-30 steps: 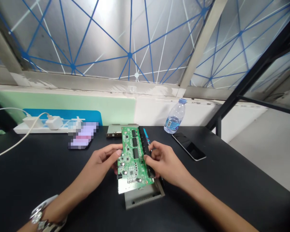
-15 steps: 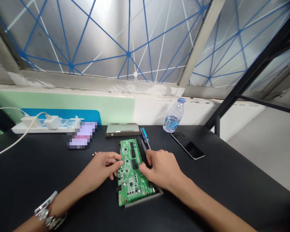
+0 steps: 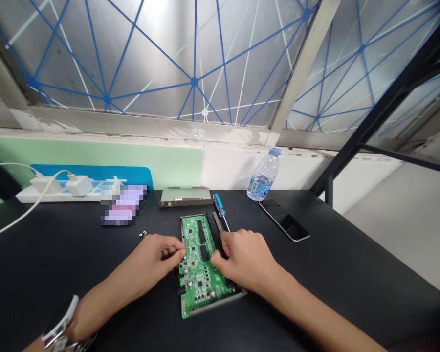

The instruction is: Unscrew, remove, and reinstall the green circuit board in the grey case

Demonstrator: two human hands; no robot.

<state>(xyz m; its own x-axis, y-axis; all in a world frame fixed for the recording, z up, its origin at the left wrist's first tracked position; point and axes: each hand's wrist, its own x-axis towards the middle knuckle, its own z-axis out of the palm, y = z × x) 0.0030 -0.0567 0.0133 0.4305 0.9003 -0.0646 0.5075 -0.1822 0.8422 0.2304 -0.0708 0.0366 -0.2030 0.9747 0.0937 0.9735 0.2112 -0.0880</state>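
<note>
A green circuit board [image 3: 200,266] lies in a grey plastic case base [image 3: 220,299] on the black table [image 3: 58,264]. My left hand [image 3: 157,256] has curled fingertips pressed against the board's left edge. My right hand [image 3: 244,256] rests on the board's right side, over the black row of ports, fingers bent and gripping that edge. A blue-handled screwdriver [image 3: 220,208] lies just beyond the board. A grey case lid [image 3: 185,195] sits further back. Small screws [image 3: 143,234] lie left of my left hand.
A water bottle [image 3: 263,176] stands at the table's back, a dark phone [image 3: 284,220] in front of it. At back left are a blurred object [image 3: 122,210] and a white power strip [image 3: 51,193] with chargers and cables. The table's right edge drops to the floor.
The board was held tilted up above the case; both hands have lowered it flat into the grey case base. The screwdriver behind it is now uncovered.
</note>
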